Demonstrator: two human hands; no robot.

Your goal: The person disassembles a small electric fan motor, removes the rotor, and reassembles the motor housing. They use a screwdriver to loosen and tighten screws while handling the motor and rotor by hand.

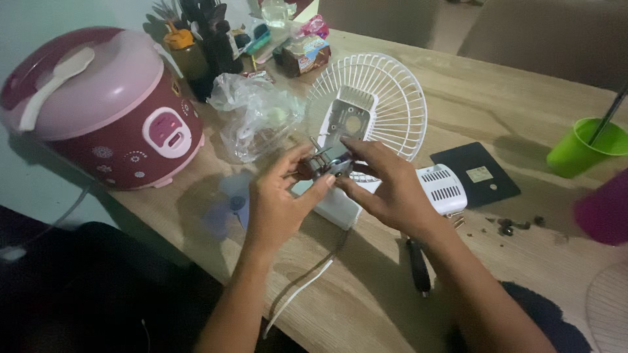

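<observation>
Wooden tabletop [523, 85], dim room light, a pale wall showing at the upper left of the frame. Both hands are meeting at the centre of the frame over a small metal fan motor [329, 165]. The left hand [278, 206] is gripping the motor from the left, thumb stretching across its lower edge, fingers curling behind. The right hand [386, 186] is pinching it from the right, fingertips lying on top. The motor is being held just above the table, in front of the white fan grille [392, 104], which is leaning with its mounting plate facing the camera.

A white housing part [441, 188] with vent slots is sitting just right of the hands; a black screwdriver [417, 265] is lying below it, near the right forearm. Loose screws [507, 225] are scattered at centre right, beside a black flat plate [474, 173]. A white cord [307, 287] is trailing toward the bottom edge. A pale blue fan blade [229, 202] is lying to the left of the left hand. A pink rice cooker [98, 108] is occupying the upper left; a crumpled clear plastic bag [252, 114] is sitting beside it. A green cup [579, 147] is standing at the right edge.

Judgement: the fan is apart and the motor is being inspected or turned in hand. The next move probably calls for a steady two-handed hold, keeping the shaft clear of the fingers.
</observation>
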